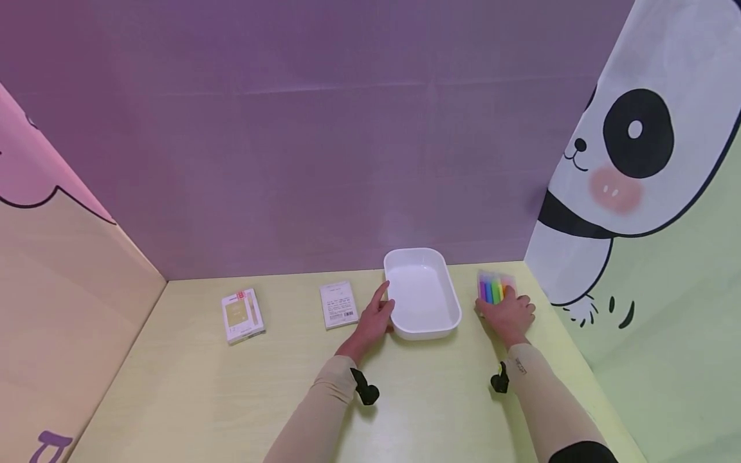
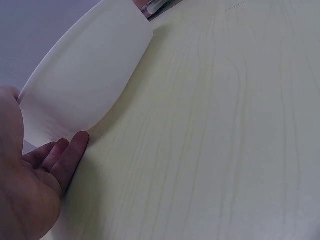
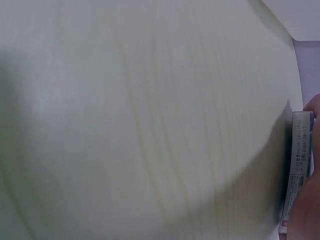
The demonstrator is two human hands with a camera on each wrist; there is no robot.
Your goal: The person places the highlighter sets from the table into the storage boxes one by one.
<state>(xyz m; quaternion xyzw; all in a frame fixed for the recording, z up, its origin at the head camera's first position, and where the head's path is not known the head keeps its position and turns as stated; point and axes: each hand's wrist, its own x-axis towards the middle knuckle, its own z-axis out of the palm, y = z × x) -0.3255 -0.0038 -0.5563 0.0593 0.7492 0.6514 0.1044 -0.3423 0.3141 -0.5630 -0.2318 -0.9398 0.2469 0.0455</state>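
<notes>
A white rectangular tray [image 1: 422, 289] stands near the table's back edge. My left hand [image 1: 375, 319] holds its left side, the thumb at the rim and several fingers low against the outer wall [image 2: 85, 75], as the left wrist view shows. My right hand [image 1: 509, 316] grips a flat pack of coloured markers [image 1: 492, 287] to the right of the tray, thumb and fingers across its near end. In the right wrist view the printed edge of the pack [image 3: 299, 155] shows beside the hand, low over the table; whether it touches the surface I cannot tell.
A white box with a gold panel [image 1: 242, 315] lies on the left of the pale wooden table [image 1: 191, 392]. Between it and the tray lies a white printed box [image 1: 338, 304]. A purple wall [image 1: 324, 148] stands behind, and a panda-printed wall [image 1: 654, 212] on the right.
</notes>
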